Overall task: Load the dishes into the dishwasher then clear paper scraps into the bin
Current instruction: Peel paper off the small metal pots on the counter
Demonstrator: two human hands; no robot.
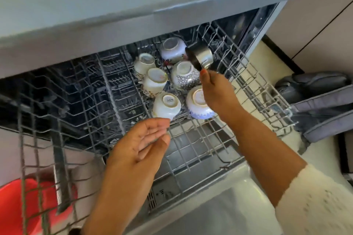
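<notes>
The dishwasher's upper wire rack [202, 145] is pulled out under the counter. Several ceramic cups stand upside down in its right half, among them a white cup [166, 105] at the front and a patterned cup [184, 75] behind it. My right hand [217, 91] holds a small steel cup [200, 57] tilted on its side above the rack's far right, next to a white bowl-shaped cup [172, 48]. My left hand [139, 145] hovers over the rack's front edge with fingers relaxed and nothing in it.
The open dishwasher door [219, 212] lies below the rack. The lower rack [38, 158] stretches out at the left over a red tub [17, 208]. A grey bag [322, 101] lies on the floor at the right. The grey counter [114, 5] overhangs everything.
</notes>
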